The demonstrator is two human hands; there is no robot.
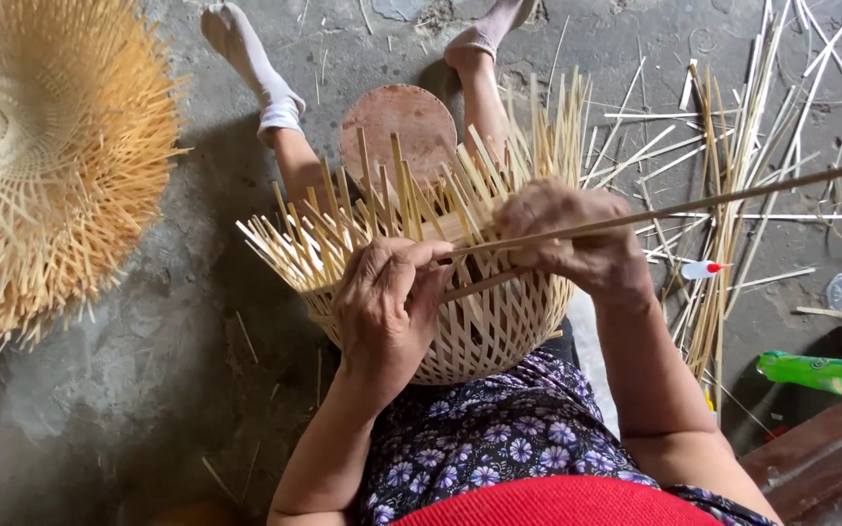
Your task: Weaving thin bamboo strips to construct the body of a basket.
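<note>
A half-woven bamboo basket (484, 336) rests on my lap, its loose upright splints fanning away from me. My left hand (382, 302) presses on the basket's rim, fingers pinched on the near end of a long thin bamboo strip (733, 197). My right hand (572, 239) is closed around the same strip further along, over the rim. The strip runs off to the upper right.
A stack of finished splint baskets (41, 166) lies at the left. A round brown disc (400, 131) sits between my socked feet. Loose bamboo strips (733, 166) litter the concrete floor at right, with a green plastic bottle (816, 372) and a wooden edge (821, 458).
</note>
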